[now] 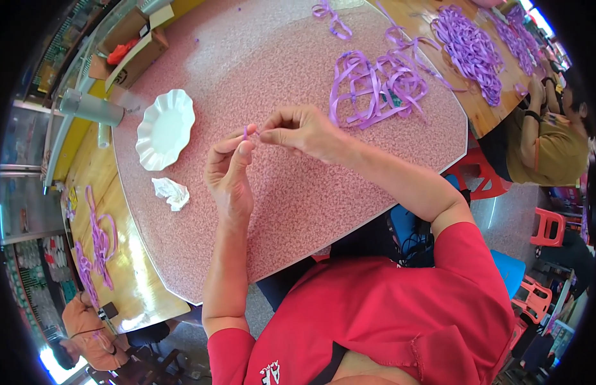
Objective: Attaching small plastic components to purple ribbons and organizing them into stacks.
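Head view: both hands meet over the pink speckled table (291, 212). Left hand (228, 173) is raised with thumb and forefinger pinched on a tiny purple ribbon piece (246, 133), which sticks up just above the fingertips. Right hand (298, 131) comes in from the right with fingers curled, thumb and forefinger pinched at the same spot, touching or nearly touching the piece; I cannot tell if it actually grips it.

Step in hand, as a judgement: fine fingertip work on the small piece, probably folding or pinching it into shape, at an early or middle stage. The next move calls for a steady two-handed pinch and small precise finger motion, since the piece is tiny and easy to drop.

Beyond the right hand, a loose pile of purple ribbon loops (378, 86) lies on the table, well apart. Left of the left hand sit a white scalloped plate (165, 128) and, nearer, a crumpled white tissue (171, 192).

Packages: far beyond the left hand, at the upper left, an open brown cardboard box (132, 48) holds something red; its markings are too small to make out. A grey cylinder (91, 108) lies just left of the plate. More purple ribbon (471, 48) lies on a wooden table beyond the right hand, where another person's hands (536, 96) work.
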Action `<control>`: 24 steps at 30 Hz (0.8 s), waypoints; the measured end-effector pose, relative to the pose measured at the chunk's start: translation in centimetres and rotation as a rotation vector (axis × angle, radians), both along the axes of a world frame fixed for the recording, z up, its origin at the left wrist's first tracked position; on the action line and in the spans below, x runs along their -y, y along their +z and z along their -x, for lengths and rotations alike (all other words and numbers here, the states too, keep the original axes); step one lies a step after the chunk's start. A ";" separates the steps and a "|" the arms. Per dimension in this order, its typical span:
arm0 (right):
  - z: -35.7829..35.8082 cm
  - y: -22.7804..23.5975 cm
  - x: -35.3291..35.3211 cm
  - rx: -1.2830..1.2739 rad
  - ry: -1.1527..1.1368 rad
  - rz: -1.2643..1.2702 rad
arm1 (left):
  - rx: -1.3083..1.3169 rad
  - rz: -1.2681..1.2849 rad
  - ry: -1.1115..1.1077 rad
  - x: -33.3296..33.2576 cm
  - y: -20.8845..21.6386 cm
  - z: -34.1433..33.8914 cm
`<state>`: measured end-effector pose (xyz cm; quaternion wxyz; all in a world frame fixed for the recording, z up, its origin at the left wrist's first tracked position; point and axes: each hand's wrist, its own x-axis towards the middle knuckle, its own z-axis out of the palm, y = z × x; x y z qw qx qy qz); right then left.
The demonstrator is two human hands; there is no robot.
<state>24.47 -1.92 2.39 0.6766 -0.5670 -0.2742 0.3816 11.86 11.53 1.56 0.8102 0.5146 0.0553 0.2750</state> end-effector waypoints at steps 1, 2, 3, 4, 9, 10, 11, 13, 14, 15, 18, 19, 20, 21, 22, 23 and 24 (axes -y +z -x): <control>0.1 0.0 0.1 0.028 0.002 0.000 | -0.045 -0.142 0.086 0.2 0.2 -0.1; 0.1 -0.3 0.0 0.034 -0.003 -0.002 | -0.090 -0.283 0.173 0.4 0.3 -0.2; 0.1 -0.8 -0.2 0.105 -0.025 -0.040 | -0.084 -0.285 0.169 0.4 0.1 -0.4; 0.1 -1.0 -0.3 0.175 -0.047 -0.079 | -0.077 -0.480 0.206 0.4 -0.2 -0.5; -0.8 -1.3 -0.1 0.086 -0.019 0.010 | -0.078 -1.070 0.374 0.7 -0.3 -0.7; -0.8 -1.4 -0.2 0.126 -0.028 0.011 | -0.074 -1.072 0.371 0.7 -0.2 -0.7; -0.6 -1.3 -0.3 0.128 -0.032 0.009 | -0.075 -1.106 0.390 0.7 -0.1 -0.6; -0.3 -1.2 -0.4 0.220 -0.077 0.025 | -0.073 -1.142 0.407 0.7 -0.1 -0.6; -0.4 -1.3 -0.4 0.221 -0.081 0.023 | -0.089 -1.130 0.409 0.8 -0.2 -0.6; -0.4 -1.5 -0.4 0.152 -0.082 0.027 | -0.105 -1.118 0.411 0.8 -0.2 -0.6; -0.4 -1.1 -0.3 0.092 -0.068 0.070 | -0.099 -1.127 0.338 1.1 0.2 -0.5; -0.4 -0.8 -0.1 0.101 -0.054 0.107 | -0.094 -1.126 0.335 1.0 0.2 -0.6; -0.6 -0.9 -0.1 0.103 -0.059 0.108 | -0.044 -1.191 0.325 0.8 0.1 -0.6; -0.7 -1.1 -0.1 0.079 -0.036 0.137 | 0.005 -1.256 0.315 0.6 0.1 -0.7; -0.7 -0.9 -0.2 0.054 -0.010 0.165 | 0.007 -1.256 0.313 0.5 0.2 -0.7; -0.7 -0.7 -0.1 0.053 -0.013 0.165 | 0.028 -1.279 0.309 0.5 0.4 -0.7; -0.8 -0.3 0.1 -0.014 0.023 0.156 | 0.048 -1.302 0.305 0.4 0.5 -0.7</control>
